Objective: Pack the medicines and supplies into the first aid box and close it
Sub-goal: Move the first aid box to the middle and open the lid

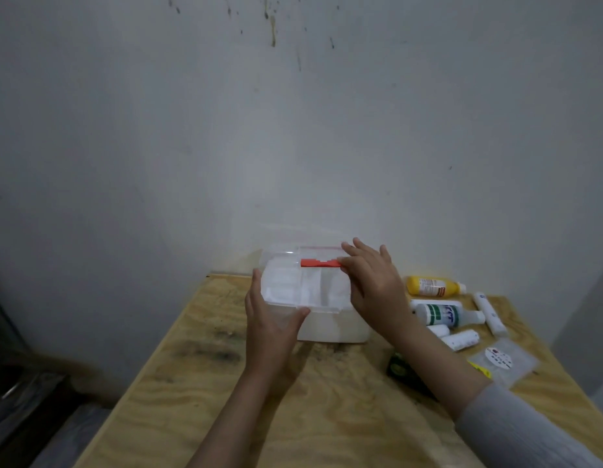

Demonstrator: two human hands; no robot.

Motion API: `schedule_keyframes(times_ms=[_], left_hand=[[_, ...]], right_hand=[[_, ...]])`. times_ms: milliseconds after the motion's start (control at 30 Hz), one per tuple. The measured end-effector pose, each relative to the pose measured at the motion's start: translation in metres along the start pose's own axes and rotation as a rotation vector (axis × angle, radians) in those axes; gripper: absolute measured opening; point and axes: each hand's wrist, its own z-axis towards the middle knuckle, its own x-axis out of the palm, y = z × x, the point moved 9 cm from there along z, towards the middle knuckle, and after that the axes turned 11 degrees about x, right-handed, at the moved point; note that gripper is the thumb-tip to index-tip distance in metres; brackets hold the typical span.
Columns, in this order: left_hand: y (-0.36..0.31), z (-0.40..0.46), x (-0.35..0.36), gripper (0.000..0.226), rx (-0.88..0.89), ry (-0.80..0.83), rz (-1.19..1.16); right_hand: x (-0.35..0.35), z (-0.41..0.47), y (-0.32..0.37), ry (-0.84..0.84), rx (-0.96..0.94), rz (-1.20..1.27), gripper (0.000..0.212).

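Gripping hands (313,309) on first aid box (327,327), long axis left-right

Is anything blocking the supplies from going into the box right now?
Yes: the clear lid sits over the box, with both hands on it. The bottles lie on the table to its right.

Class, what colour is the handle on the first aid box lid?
Red, seen in the head view: the handle sits atop the clear lid.
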Motion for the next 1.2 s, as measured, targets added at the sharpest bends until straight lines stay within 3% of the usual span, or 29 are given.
schedule_keyframes(times_ms=[167, 333, 700, 833, 967, 1200], left_hand=[[0.006, 0.006, -0.001, 0.107, -0.037, 0.028, -0.029], [0.011, 0.007, -0.001, 0.107, -0.074, 0.025, -0.026], [0.016, 0.006, -0.003, 0.099, -0.061, 0.034, -0.054], [0.017, 0.004, -0.002, 0.094, -0.047, 0.025, -0.106], [0.02, 0.005, -0.001, 0.092, -0.046, 0.019, -0.125], [0.03, 0.008, 0.0, 0.093, -0.028, 0.007, -0.109]], right_hand=[[0.002, 0.05, -0.009, -0.018, 0.014, -0.125, 0.017], [0.026, 0.087, -0.027, 0.109, 0.123, -0.279, 0.016], [0.049, 0.096, -0.054, 0.341, 0.266, -0.418, 0.052], [0.032, 0.098, -0.071, 0.347, 0.345, -0.184, 0.058], [-0.019, 0.084, -0.074, 0.223, 0.466, 0.133, 0.039], [-0.093, -0.026, -0.094, 0.371, 0.597, 0.088, 0.031]])
